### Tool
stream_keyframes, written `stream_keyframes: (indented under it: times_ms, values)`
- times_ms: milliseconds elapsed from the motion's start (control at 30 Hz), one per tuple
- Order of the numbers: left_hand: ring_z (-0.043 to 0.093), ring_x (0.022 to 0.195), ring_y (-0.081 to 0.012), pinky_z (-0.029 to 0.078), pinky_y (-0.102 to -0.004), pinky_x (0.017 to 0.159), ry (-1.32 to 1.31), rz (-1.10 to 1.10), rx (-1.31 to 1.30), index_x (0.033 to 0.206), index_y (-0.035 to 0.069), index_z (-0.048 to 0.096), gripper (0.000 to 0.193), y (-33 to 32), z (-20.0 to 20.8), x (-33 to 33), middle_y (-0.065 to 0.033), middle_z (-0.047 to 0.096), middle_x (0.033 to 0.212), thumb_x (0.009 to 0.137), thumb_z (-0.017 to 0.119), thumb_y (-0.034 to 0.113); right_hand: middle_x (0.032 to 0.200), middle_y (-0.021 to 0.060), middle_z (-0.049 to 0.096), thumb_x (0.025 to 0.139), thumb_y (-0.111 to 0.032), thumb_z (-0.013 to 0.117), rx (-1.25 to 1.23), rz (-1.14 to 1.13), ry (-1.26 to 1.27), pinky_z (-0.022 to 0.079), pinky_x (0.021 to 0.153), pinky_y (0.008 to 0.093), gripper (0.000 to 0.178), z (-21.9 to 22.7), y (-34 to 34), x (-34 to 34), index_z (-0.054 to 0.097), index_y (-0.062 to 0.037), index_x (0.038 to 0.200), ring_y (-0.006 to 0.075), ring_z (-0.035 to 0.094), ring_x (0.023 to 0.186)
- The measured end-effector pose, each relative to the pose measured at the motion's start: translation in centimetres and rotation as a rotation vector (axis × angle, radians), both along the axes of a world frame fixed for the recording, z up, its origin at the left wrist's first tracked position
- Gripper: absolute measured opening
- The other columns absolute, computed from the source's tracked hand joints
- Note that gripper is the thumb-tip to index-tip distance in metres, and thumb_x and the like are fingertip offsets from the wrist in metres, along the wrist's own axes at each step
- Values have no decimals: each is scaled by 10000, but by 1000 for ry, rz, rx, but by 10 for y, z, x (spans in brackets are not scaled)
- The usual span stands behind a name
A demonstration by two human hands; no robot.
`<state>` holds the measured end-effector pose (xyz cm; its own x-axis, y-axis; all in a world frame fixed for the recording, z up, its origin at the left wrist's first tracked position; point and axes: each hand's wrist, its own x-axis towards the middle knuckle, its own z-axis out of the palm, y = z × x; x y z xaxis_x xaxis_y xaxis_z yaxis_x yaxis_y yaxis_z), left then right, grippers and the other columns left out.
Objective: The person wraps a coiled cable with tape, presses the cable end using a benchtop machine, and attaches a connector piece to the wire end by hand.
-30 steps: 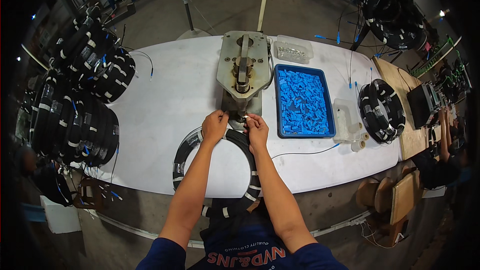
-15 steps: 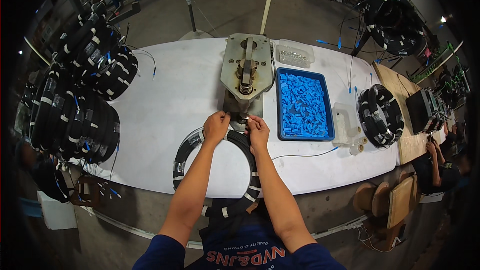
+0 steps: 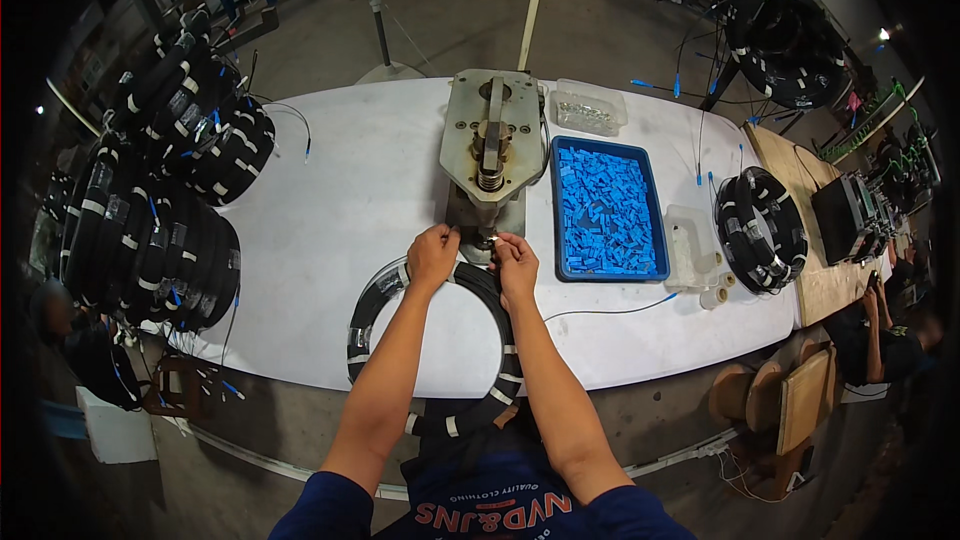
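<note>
At the foot of a metal bench press (image 3: 467, 145), both hands work close together under its ram. My left hand (image 3: 433, 254) is closed in a pinch at the left of the press base; what its fingers hold is hidden. On the other side, my right hand (image 3: 515, 268) pinches something small and shiny beside the ram's tip, too small to name. A coil of black cable (image 3: 359, 342), bound with white tape, lies beneath my forearms and hangs over the table's near edge. From near my right forearm a thin cable runs right to a blue connector (image 3: 668, 298).
Right of the press sits a blue tray (image 3: 558, 240) full of small blue parts. Clear plastic boxes (image 3: 617, 121) stand behind and beside it, near small spools (image 3: 712, 298). More cable coils (image 3: 205, 265) are stacked left; another coil (image 3: 798, 240) lies right. A co-worker (image 3: 880, 340) sits far right.
</note>
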<state>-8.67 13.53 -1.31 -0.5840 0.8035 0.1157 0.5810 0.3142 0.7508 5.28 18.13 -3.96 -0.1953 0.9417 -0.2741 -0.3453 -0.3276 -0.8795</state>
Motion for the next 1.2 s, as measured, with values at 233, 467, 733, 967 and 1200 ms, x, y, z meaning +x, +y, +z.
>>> stream_keyframes:
  times_ms: [233,467,733,967,1200]
  values:
    - [620,670,-379,457,-444,626,7,2,4,768,-4,621,371,0,-2,0,-192,634,695,900,574,339,847,2,636,923,-84,624,-8,-2,16,465,559,200,123,1,-2,1,632,-31,1034,62,542,694]
    - [635,693,-385,468,-451,635,15,20,18,759,4,626,358,1,-7,2,-194,644,708,891,566,330,843,2,635,916,-85,640,-17,0,11,486,573,212,131,3,-3,3,636,-30,1034,69,551,712]
    - [627,669,-377,469,-447,630,39,16,39,787,12,632,327,-1,-4,2,-185,628,686,889,572,317,862,3,640,920,-91,642,1,1,-9,487,578,214,116,1,-2,1,648,-42,1026,67,566,735]
    - [577,766,-334,444,-437,709,-18,-197,235,872,-5,590,266,-9,-9,-6,-161,591,812,853,610,260,833,-11,628,926,-91,631,42,-30,-37,443,539,193,94,1,-2,-1,651,-44,1004,51,534,669]
    - [472,978,-393,349,-496,894,665,-467,66,977,-67,532,302,-3,-18,7,-238,535,983,788,559,167,863,11,638,921,-84,640,44,-19,-45,483,548,211,122,-7,-2,0,644,-25,1027,72,566,712]
